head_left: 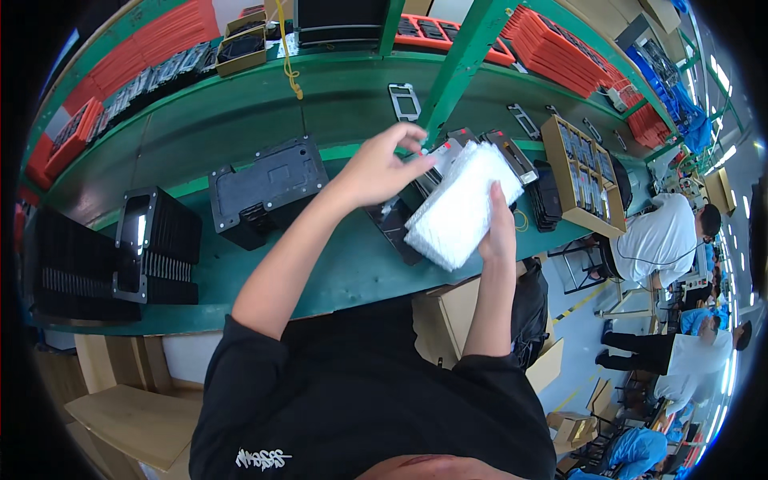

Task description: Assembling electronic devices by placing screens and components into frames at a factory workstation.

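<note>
My right hand (499,228) grips a thick stack of white bubble-wrap sheets (466,206) by its right edge, thumb on top, and holds it tilted over the bench. At the stack's upper left is my left hand (386,166), thumb and fingers apart and slightly curled, with nothing seen between them. Below the stack, partly covered by it, lie grey and black flat parts with red tabs (445,147). A dark flat panel (396,234) pokes out at the stack's left side.
Black moulded trays (268,184) and black frame stacks (152,248) stand left on the green bench (336,276). A cardboard box of parts (588,172) is at right. A green post (464,68) rises behind my hands; a yellow cord (290,72) hangs nearby. People sit and stand farther right.
</note>
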Motion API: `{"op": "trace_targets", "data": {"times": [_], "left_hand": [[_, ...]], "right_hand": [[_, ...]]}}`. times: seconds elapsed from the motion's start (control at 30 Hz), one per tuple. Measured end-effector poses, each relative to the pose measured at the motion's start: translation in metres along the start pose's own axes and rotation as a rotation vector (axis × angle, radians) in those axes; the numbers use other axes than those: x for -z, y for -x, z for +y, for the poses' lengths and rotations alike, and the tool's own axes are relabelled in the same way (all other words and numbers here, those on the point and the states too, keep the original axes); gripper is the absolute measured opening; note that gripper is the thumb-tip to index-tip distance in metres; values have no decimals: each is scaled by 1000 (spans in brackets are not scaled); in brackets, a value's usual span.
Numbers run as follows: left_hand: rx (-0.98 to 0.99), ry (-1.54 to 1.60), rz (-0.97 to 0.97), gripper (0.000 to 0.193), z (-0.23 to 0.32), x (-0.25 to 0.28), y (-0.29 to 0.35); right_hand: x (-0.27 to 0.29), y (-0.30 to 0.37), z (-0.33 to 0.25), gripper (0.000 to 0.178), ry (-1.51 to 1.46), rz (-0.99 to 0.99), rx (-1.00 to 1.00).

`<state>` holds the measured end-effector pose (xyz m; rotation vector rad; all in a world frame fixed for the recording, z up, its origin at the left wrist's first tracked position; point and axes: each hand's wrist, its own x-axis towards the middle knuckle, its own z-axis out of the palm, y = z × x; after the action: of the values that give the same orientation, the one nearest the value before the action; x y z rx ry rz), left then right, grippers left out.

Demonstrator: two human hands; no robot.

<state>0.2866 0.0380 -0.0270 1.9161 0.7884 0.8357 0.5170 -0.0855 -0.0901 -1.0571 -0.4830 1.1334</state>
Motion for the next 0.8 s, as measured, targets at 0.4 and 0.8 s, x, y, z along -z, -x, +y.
{"op": "trace_targets", "data": {"times": [0.4, 0.8], "left_hand": [[213, 340, -46, 46, -20, 35, 130], [-167, 268, 401, 93, 61, 61, 183]], "right_hand": [[-4, -2, 7, 69, -45, -22, -84], [-198, 70, 0, 80, 103, -788, 369]]}}
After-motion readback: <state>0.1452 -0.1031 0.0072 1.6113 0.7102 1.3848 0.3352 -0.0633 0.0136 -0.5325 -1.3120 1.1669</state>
